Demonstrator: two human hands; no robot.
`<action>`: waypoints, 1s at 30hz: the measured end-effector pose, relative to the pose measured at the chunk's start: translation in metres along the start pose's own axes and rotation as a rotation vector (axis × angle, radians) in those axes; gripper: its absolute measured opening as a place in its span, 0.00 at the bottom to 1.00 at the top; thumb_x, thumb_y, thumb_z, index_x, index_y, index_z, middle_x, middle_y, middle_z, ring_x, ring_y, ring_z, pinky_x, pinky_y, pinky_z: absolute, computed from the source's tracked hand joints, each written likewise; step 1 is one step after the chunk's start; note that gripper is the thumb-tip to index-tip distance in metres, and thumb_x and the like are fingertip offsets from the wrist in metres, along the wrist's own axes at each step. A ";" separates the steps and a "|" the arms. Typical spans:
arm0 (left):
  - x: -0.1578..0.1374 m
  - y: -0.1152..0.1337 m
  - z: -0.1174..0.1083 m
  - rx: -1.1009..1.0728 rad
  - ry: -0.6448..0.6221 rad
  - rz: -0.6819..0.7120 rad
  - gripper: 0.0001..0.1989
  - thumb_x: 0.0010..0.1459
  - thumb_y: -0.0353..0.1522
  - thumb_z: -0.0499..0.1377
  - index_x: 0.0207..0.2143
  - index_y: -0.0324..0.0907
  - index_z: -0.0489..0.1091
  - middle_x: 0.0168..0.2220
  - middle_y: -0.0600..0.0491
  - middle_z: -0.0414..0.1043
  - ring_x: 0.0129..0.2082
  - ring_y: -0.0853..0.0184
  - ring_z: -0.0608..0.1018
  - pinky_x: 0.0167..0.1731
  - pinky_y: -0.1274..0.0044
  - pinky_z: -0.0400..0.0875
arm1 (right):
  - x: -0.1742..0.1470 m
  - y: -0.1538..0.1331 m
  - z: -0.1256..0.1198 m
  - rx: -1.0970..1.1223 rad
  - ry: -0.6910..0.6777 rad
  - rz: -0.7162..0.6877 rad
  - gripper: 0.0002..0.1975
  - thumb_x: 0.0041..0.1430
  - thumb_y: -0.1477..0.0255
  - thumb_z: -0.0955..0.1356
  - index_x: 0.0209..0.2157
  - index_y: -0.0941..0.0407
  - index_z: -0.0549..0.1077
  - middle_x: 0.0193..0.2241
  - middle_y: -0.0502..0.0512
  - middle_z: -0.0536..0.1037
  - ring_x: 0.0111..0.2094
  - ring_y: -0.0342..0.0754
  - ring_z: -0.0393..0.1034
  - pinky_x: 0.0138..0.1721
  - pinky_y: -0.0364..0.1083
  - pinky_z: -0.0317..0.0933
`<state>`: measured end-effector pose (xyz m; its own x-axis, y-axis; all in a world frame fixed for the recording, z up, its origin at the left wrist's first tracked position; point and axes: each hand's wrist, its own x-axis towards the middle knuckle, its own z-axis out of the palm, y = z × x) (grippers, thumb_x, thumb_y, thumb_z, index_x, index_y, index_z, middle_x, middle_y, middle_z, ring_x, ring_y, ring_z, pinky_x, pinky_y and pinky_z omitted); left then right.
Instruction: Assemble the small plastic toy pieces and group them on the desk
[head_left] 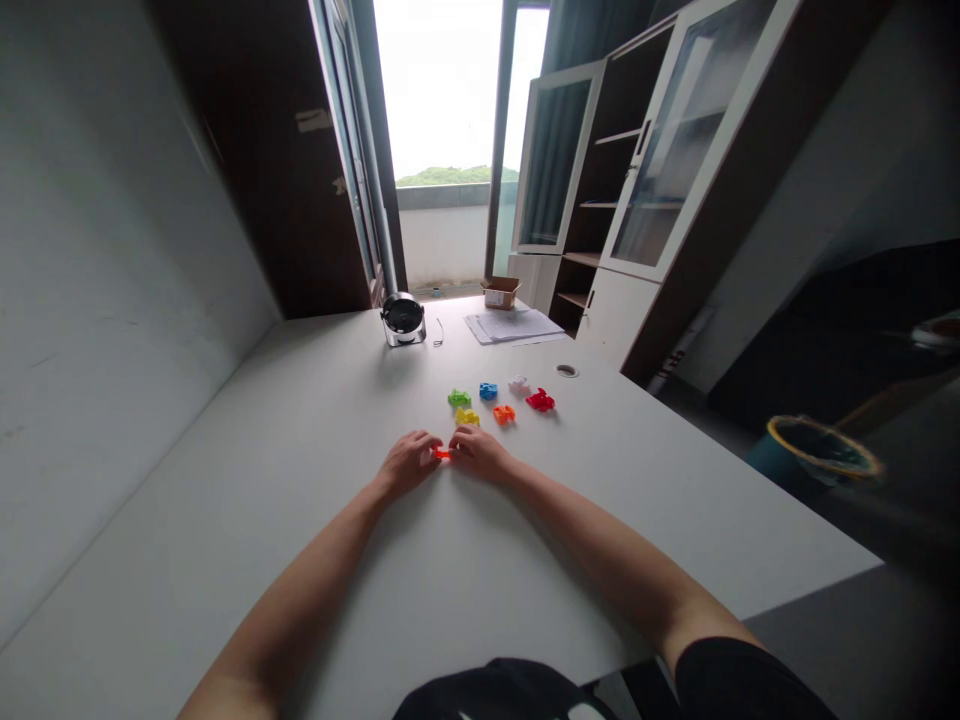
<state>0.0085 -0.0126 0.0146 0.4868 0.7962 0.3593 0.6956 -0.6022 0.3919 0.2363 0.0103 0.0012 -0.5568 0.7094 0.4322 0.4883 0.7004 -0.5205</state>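
Observation:
Between both hands, low over the white table [315, 440], is a small orange-red plastic toy piece [442, 454], whose exact kind is too small to tell. My left hand [409, 462] is closed with its fingertips on the piece's left end. My right hand [480, 453] pinches its right end. Just beyond my right hand sits a yellow plastic toy [466, 416]. Near it stand similar small toys: a green one [459, 398], a blue one [488, 391], a white one [518, 384], an orange one [504, 414] and a red one [540, 400].
Toward the far edge are a round black device on a stand [403, 318], a thin cord [439, 332], papers [514, 325] and an open cardboard box [500, 292]. A cable hole [567, 371] is at the right. Beside the table stands a bin [817, 450]; a wall [112, 300] borders the left.

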 end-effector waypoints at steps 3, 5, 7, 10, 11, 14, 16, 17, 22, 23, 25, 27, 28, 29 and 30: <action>0.000 0.000 0.000 0.004 0.001 0.002 0.07 0.62 0.33 0.60 0.43 0.47 0.74 0.42 0.51 0.75 0.43 0.62 0.75 0.46 0.71 0.71 | -0.001 -0.001 -0.001 -0.003 0.002 0.005 0.03 0.60 0.76 0.70 0.36 0.56 0.76 0.34 0.53 0.73 0.36 0.45 0.65 0.38 0.43 0.59; 0.000 0.001 0.000 0.005 0.001 0.005 0.07 0.62 0.34 0.60 0.42 0.47 0.74 0.41 0.51 0.75 0.43 0.62 0.75 0.46 0.71 0.71 | -0.001 -0.002 -0.001 -0.008 0.005 0.011 0.04 0.59 0.77 0.71 0.37 0.55 0.76 0.34 0.53 0.73 0.36 0.45 0.66 0.38 0.43 0.59; 0.001 0.001 0.000 0.005 0.002 0.003 0.07 0.62 0.34 0.60 0.42 0.47 0.75 0.41 0.51 0.75 0.42 0.62 0.75 0.46 0.71 0.71 | -0.001 -0.002 -0.001 -0.013 0.011 0.016 0.05 0.58 0.76 0.71 0.37 0.55 0.76 0.34 0.53 0.73 0.36 0.45 0.66 0.39 0.43 0.59; 0.001 0.002 0.000 0.004 0.007 -0.004 0.06 0.62 0.34 0.60 0.41 0.47 0.75 0.41 0.51 0.75 0.42 0.63 0.75 0.46 0.71 0.71 | -0.001 -0.002 0.000 -0.016 0.012 0.011 0.05 0.57 0.76 0.72 0.36 0.55 0.76 0.35 0.53 0.73 0.36 0.46 0.66 0.39 0.44 0.60; 0.001 0.002 0.000 0.004 0.008 -0.004 0.06 0.62 0.34 0.60 0.41 0.47 0.75 0.41 0.51 0.75 0.42 0.63 0.75 0.47 0.71 0.71 | -0.001 -0.001 0.000 -0.017 0.011 0.009 0.05 0.57 0.76 0.72 0.37 0.55 0.76 0.35 0.53 0.73 0.36 0.46 0.66 0.39 0.44 0.60; 0.001 0.001 0.000 0.006 0.006 -0.002 0.06 0.63 0.35 0.59 0.40 0.47 0.75 0.40 0.51 0.75 0.42 0.63 0.75 0.47 0.71 0.71 | -0.001 0.001 0.001 -0.017 0.007 0.005 0.06 0.56 0.76 0.73 0.37 0.54 0.76 0.35 0.53 0.74 0.37 0.46 0.66 0.39 0.44 0.60; 0.001 0.001 0.000 0.008 0.004 -0.003 0.06 0.63 0.35 0.59 0.40 0.46 0.75 0.40 0.51 0.75 0.42 0.63 0.75 0.46 0.71 0.70 | -0.002 0.002 0.001 -0.013 0.004 0.004 0.06 0.57 0.75 0.73 0.37 0.54 0.76 0.35 0.53 0.74 0.37 0.46 0.66 0.39 0.44 0.60; 0.001 0.001 0.000 0.009 0.004 -0.004 0.06 0.63 0.35 0.59 0.40 0.46 0.75 0.40 0.51 0.75 0.42 0.63 0.75 0.46 0.71 0.70 | -0.002 0.002 0.001 -0.012 0.001 0.003 0.05 0.57 0.75 0.73 0.37 0.55 0.75 0.35 0.53 0.74 0.37 0.46 0.66 0.39 0.44 0.59; 0.001 0.003 -0.001 0.014 0.016 -0.029 0.11 0.60 0.35 0.61 0.47 0.47 0.73 0.40 0.51 0.75 0.41 0.62 0.75 0.44 0.71 0.71 | -0.001 0.001 0.000 -0.020 -0.003 0.006 0.06 0.57 0.78 0.71 0.37 0.55 0.75 0.33 0.52 0.72 0.35 0.45 0.65 0.38 0.43 0.58; 0.000 0.004 -0.002 0.011 0.016 -0.033 0.12 0.60 0.34 0.61 0.47 0.47 0.73 0.41 0.51 0.75 0.41 0.62 0.75 0.44 0.71 0.71 | -0.001 0.000 -0.001 -0.020 -0.006 0.006 0.06 0.57 0.79 0.71 0.36 0.55 0.75 0.33 0.52 0.72 0.35 0.45 0.64 0.37 0.43 0.58; 0.000 0.004 -0.002 0.001 0.013 -0.036 0.13 0.59 0.33 0.61 0.48 0.47 0.73 0.41 0.51 0.75 0.42 0.62 0.75 0.44 0.71 0.71 | -0.001 -0.002 -0.002 -0.017 -0.013 0.006 0.05 0.57 0.79 0.70 0.36 0.55 0.75 0.33 0.52 0.72 0.35 0.45 0.64 0.37 0.43 0.58; 0.000 0.003 -0.002 -0.007 0.008 -0.035 0.14 0.59 0.31 0.61 0.48 0.47 0.73 0.41 0.51 0.76 0.42 0.62 0.75 0.44 0.71 0.71 | -0.001 -0.003 -0.002 -0.013 -0.012 0.008 0.05 0.57 0.79 0.70 0.35 0.55 0.75 0.33 0.52 0.72 0.35 0.45 0.64 0.37 0.43 0.57; 0.000 0.003 -0.002 -0.010 0.007 -0.032 0.14 0.59 0.30 0.61 0.48 0.47 0.73 0.41 0.51 0.76 0.42 0.62 0.76 0.44 0.71 0.71 | 0.000 -0.003 -0.002 -0.011 -0.009 0.009 0.05 0.57 0.79 0.70 0.35 0.55 0.74 0.33 0.52 0.72 0.35 0.45 0.64 0.37 0.43 0.58; 0.000 0.003 -0.001 -0.011 0.007 -0.028 0.14 0.58 0.30 0.60 0.48 0.48 0.73 0.41 0.51 0.76 0.42 0.62 0.76 0.44 0.71 0.71 | 0.000 -0.003 -0.002 -0.009 -0.007 0.010 0.05 0.57 0.78 0.70 0.35 0.55 0.74 0.33 0.52 0.72 0.35 0.45 0.64 0.37 0.43 0.58; 0.000 0.002 -0.001 -0.012 0.008 -0.023 0.14 0.59 0.30 0.60 0.47 0.48 0.73 0.42 0.51 0.76 0.42 0.62 0.76 0.44 0.71 0.71 | 0.000 -0.003 -0.002 -0.008 -0.006 0.009 0.04 0.57 0.78 0.70 0.35 0.55 0.74 0.33 0.52 0.72 0.35 0.45 0.64 0.38 0.43 0.58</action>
<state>0.0096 -0.0140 0.0167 0.4670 0.8092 0.3566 0.7000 -0.5847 0.4101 0.2365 0.0081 0.0044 -0.5567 0.7151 0.4228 0.4987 0.6947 -0.5183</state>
